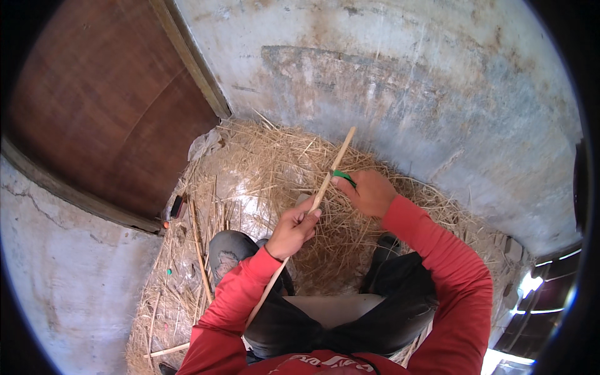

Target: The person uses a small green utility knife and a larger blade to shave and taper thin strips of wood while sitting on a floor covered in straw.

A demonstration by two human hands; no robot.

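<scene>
A long pale wooden stick slants up and away from my lap. Its lower length passes under my left wrist and down past my left forearm. My left hand is closed round the stick at about its middle, thumb along the top. Further up, my right hand grips a small green-handled tool, whose dark tip touches the stick's side. The fingers hide most of this tool, so I cannot tell its exact kind.
Straw-like shavings cover the floor between my legs and the stained wall. A brown door stands at the left. Several thin sticks and a crumpled pale bag lie on the floor near it.
</scene>
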